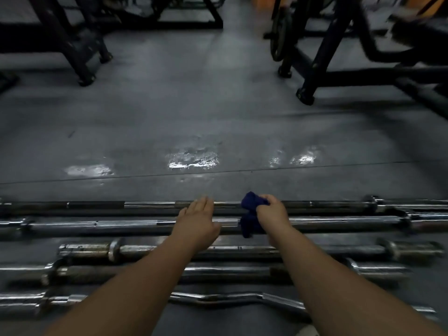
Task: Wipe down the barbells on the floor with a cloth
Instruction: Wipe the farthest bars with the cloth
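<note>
Both arms reach fwd, low over the row of bars. Right hand (272,210) has its fingers curled tight round a dark blue cloth (252,214), bunched at the farthest barbell (97,206), w/ the tail hanging down across the second barbell (97,225). Left hand (197,219), just left of the cloth, is flat, fingers straight & together, tips at the farthest bar. Three more bars lie nearer than the grip, incl. a curl bar (218,298). Beyond the grip: bare grey floor (194,105) w/ shiny patches, then black rack frames (315,57) well off.
</note>
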`<state>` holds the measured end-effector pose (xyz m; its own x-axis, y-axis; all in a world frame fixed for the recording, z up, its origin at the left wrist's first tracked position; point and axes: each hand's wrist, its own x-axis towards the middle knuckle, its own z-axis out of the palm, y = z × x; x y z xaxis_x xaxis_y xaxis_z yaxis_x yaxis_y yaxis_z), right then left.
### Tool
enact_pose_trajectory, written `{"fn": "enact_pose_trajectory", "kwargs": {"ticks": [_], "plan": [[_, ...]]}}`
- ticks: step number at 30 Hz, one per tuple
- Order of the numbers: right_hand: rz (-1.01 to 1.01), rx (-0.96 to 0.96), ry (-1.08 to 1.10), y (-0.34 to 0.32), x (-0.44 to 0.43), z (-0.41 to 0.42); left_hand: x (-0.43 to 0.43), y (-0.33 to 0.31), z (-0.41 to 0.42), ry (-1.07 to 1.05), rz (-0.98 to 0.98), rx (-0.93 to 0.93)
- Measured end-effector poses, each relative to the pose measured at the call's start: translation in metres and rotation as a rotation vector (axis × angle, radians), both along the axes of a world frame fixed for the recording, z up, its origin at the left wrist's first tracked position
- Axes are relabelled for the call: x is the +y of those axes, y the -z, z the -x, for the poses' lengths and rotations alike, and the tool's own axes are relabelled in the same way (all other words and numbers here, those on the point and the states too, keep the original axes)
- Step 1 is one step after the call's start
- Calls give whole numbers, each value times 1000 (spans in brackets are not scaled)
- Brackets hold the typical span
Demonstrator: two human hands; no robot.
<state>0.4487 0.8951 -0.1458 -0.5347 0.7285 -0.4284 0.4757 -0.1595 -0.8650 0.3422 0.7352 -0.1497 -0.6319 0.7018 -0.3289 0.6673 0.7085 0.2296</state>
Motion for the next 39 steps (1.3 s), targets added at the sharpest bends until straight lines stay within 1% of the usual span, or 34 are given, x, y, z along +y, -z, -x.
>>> {"fn": "enact_pose_trajectory", "kwargs": {"ticks": [3,7,12,16,21,26,29,31,34,36,38,39], "plan": [[-89,29,-9,-41,-19,-38,-4,-40,-28,24,-70,57],[-192,42,-44,-82,-29,-73,-7,-81,-61,39,-137,87],[-204,106,12,-100,-17,-90,-8,-95,-85,88,-143,145],[-211,80,-20,-80,-11,-80,-1,-69,-79,67,-117,123],[-163,-6,-63,-21,3,-51,26,-3,-52,48,-69,52],[-140,-78,-24,42,46,-24,73,64,-15,76,11,-23],[-169,-97,-17,74,76,-5,97,101,9,100,25,-18],[-249,-113,-53,90,95,10,112,125,26,105,28,-15],[-440,-155,-200,117,110,36,128,155,45,122,57,-22],[-621,-211,-384,142,109,54,132,171,48,112,63,-24],[-828,-322,-588,167,107,64,131,181,47,84,40,7],[-903,-351,-637,174,109,66,131,186,47,79,29,17]]}}
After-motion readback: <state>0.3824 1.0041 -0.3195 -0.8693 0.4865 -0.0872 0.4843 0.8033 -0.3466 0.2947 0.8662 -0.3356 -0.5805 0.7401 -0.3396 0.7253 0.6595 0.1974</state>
